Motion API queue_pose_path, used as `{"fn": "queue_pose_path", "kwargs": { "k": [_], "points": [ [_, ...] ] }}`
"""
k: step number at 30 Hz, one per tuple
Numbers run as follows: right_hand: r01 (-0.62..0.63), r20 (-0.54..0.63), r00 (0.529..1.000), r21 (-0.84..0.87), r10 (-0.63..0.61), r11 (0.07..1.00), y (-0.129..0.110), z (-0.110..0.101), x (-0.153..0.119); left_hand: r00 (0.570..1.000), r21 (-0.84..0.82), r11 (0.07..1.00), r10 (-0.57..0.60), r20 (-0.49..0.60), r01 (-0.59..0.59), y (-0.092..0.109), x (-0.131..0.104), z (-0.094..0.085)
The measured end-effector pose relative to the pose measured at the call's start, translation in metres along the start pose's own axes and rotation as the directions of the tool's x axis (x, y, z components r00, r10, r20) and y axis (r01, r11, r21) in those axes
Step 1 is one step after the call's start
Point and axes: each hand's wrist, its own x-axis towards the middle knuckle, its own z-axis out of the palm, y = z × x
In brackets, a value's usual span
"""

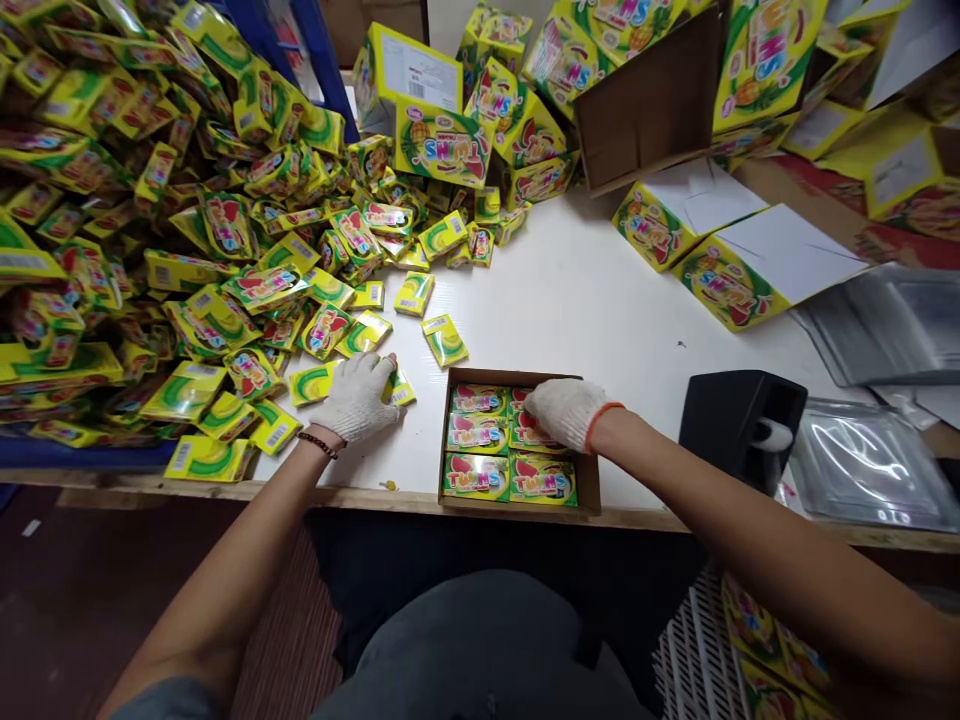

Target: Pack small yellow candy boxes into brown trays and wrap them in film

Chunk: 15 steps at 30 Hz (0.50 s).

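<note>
Both of my hands wear white knitted gloves. My left hand [356, 398] is on the white table beside the heap, its fingers curled over a small yellow-green packet [403, 388] whose barcode end sticks out past them. My right hand [568, 412] reaches into the back right of an open brown carton [592, 490], fingers together on a TWINS packet [519, 400] that they partly cover. Several packets lie flat in the carton in two columns, printed fronts up, among them a front left packet [476, 477].
A large heap of loose packets [217, 230] fills the left side. Printed display boxes [442, 145] and an empty brown carton [649, 100] stand at the back. To the right are a black tape dispenser [720, 420], clear plastic trays [870, 465] and two white-topped boxes [787, 255].
</note>
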Motion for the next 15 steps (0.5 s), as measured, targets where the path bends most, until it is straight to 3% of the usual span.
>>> {"fn": "queue_pose_path", "kwargs": {
  "k": [5,10,13,15],
  "points": [
    [0.091,0.029,0.995,-0.007,-0.090,0.996,0.011,-0.013,-0.010,0.991,-0.200,0.980,-0.040,-0.129,0.014,0.006,-0.005,0.000],
    [0.076,-0.016,0.997,-0.028,-0.077,0.997,0.015,-0.009,-0.003,0.935,-0.464,0.873,-0.026,-0.353,-0.151,0.016,-0.021,-0.015],
    [0.068,-0.055,0.996,-0.040,-0.070,0.997,0.012,-0.001,0.001,0.931,-0.676,0.679,0.031,-0.364,-0.287,0.036,-0.036,-0.030],
    [0.090,-0.046,0.995,-0.058,-0.093,0.994,0.011,0.002,0.004,0.946,-0.796,0.510,0.189,-0.265,-0.325,0.058,-0.040,-0.040]
  ]
}}
